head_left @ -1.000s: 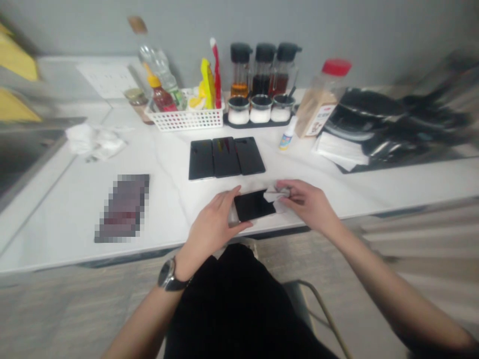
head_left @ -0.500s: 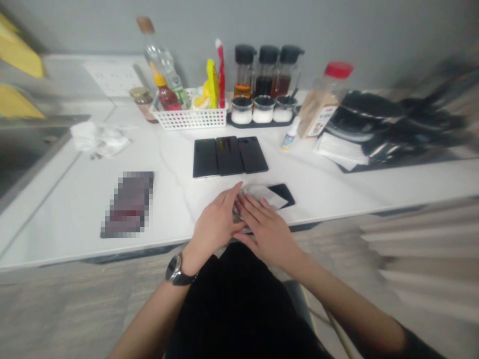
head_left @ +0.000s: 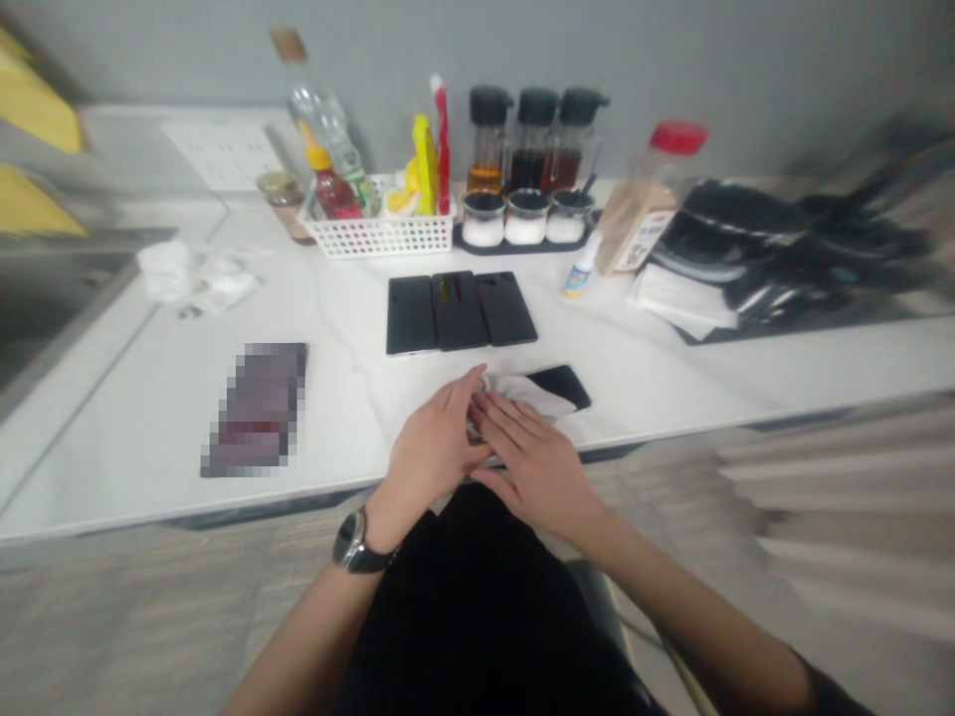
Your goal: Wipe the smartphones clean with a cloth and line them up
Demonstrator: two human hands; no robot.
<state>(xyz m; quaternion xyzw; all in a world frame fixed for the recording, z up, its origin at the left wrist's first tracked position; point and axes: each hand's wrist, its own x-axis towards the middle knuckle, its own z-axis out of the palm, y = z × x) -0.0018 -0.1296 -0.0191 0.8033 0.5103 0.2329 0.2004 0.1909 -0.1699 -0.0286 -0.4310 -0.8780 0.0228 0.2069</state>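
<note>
A black phone (head_left: 565, 382) lies at the counter's front edge, its left end hidden beneath my hands. My left hand (head_left: 434, 436), with a watch on the wrist, spans that end between thumb and fingers and steadies it. Across the phone's face, my right hand (head_left: 529, 452) presses a white tissue (head_left: 543, 397) with its fingers stretched and close together. Part of the tissue sticks out past the fingertips over the screen. Just behind, three dark phones (head_left: 461, 311) lie side by side. Left of my hands is another flat, phone-like item (head_left: 258, 410), blurred by pixelation.
Crumpled tissues (head_left: 198, 276) lie by the sink (head_left: 45, 298). A white basket (head_left: 380, 237) of condiments, a seasoning set (head_left: 526, 229), a small glue-like bottle (head_left: 580, 270) and a red-capped jar (head_left: 646, 204) line the back. Folded tissues (head_left: 682, 298) and dark pans (head_left: 731, 229) are at right.
The tissue has shifted slightly on the phone, so its loose end hangs differently and a little more black screen shows behind it. Both hands stay nearly in place.
</note>
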